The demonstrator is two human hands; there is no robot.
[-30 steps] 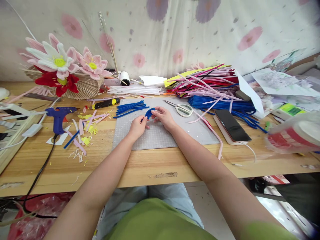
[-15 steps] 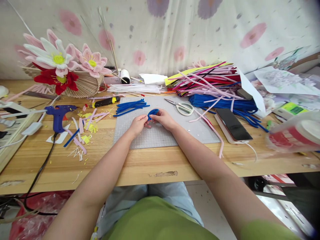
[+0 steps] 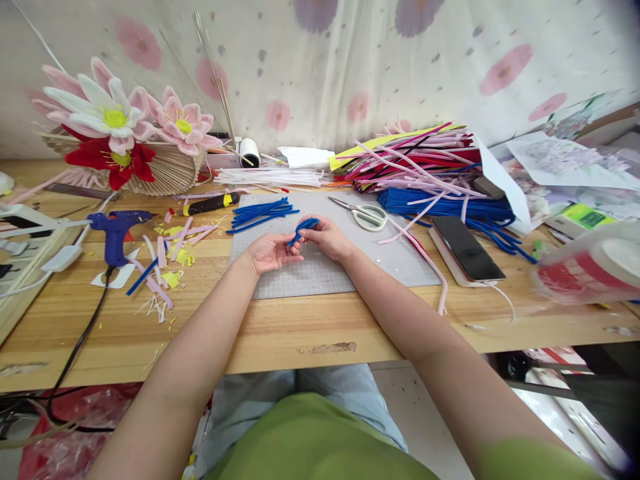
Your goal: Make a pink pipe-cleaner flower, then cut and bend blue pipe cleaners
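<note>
A small curved blue fuzzy piece [image 3: 305, 227] is pinched in my right hand [image 3: 327, 237], above the grey cutting mat [image 3: 310, 283]. My left hand [image 3: 274, 253] is turned partly palm up, its fingertips closed on the lower left end of the same piece. Cut blue pipe cleaners [image 3: 263, 213] lie on the mat just behind my left hand. Scissors [image 3: 369, 217] with pale handles rest on the mat to the right of my hands, blades pointing left. The fingers hide part of the blue piece.
At the left are a blue glue gun [image 3: 118, 237], colored scraps [image 3: 173, 279], a black-yellow cutter [image 3: 212, 203] and fuzzy flowers [image 3: 115, 118]. Bundled pipe cleaners [image 3: 445, 203], a phone [image 3: 467, 249] and a plastic-wrapped cup [image 3: 595, 263] stand or lie at the right.
My left hand has shifted slightly left and rolled palm up, with its fingers loosened. More of the blue piece now shows between the hands.
</note>
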